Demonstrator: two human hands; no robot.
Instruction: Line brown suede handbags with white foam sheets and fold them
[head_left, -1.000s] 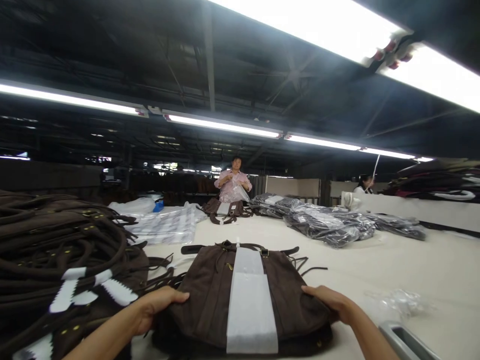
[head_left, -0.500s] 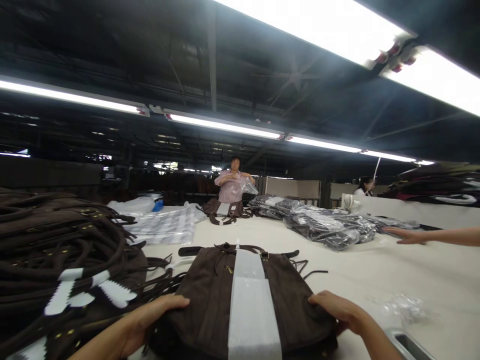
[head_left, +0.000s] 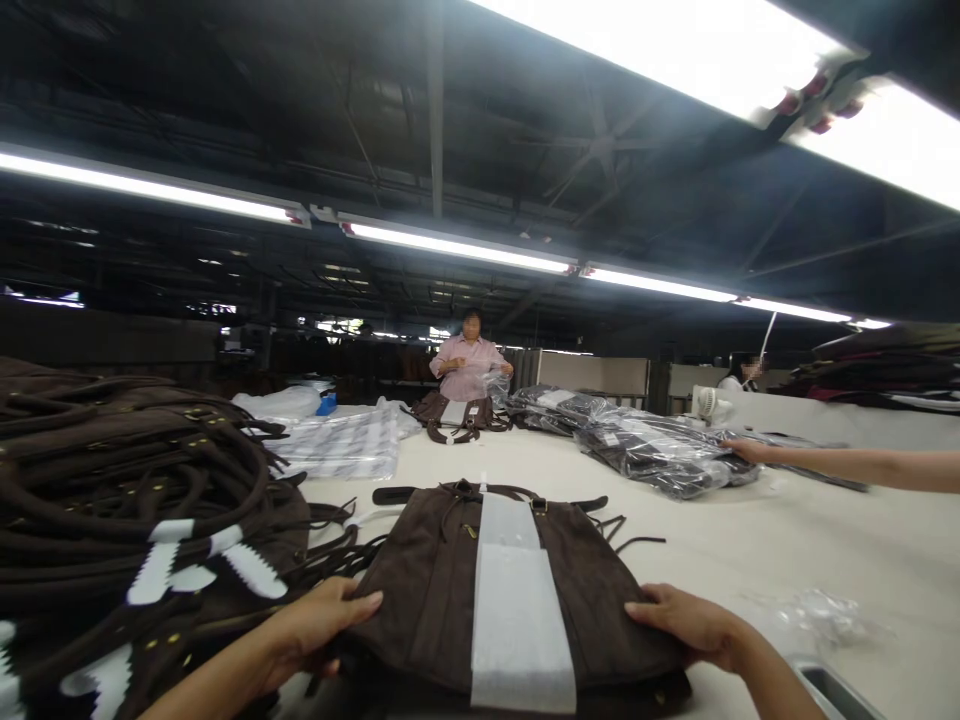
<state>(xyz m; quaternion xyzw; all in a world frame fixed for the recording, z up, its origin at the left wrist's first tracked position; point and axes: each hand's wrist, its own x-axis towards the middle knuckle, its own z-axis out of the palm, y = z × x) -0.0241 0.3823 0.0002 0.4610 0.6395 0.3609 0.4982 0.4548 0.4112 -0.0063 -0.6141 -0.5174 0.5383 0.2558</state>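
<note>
A dark brown bag [head_left: 435,590] lies in front of me on the pale table, with a white paper band [head_left: 517,610] running down its middle. My left hand [head_left: 319,620] grips its left edge, thumb on top and fingers underneath. On the opposite edge, my right hand [head_left: 690,625] holds the bag the same way. Straps and thin cords stick out at the bag's far end. Beneath its near edge shows more dark material, partly hidden.
Brown bags with white tags [head_left: 157,560] are heaped at left. Plastic-wrapped bags [head_left: 652,450] lie at back right, touched by another person's hand [head_left: 746,450]. Across the table [head_left: 435,465] stands a person [head_left: 469,365]. Crumpled plastic [head_left: 825,615] lies at right.
The other person's hand at right has moved left onto the wrapped bags. The person across the table has lowered the clear plastic. My hands keep hold of the bag; the view has shifted slightly.
</note>
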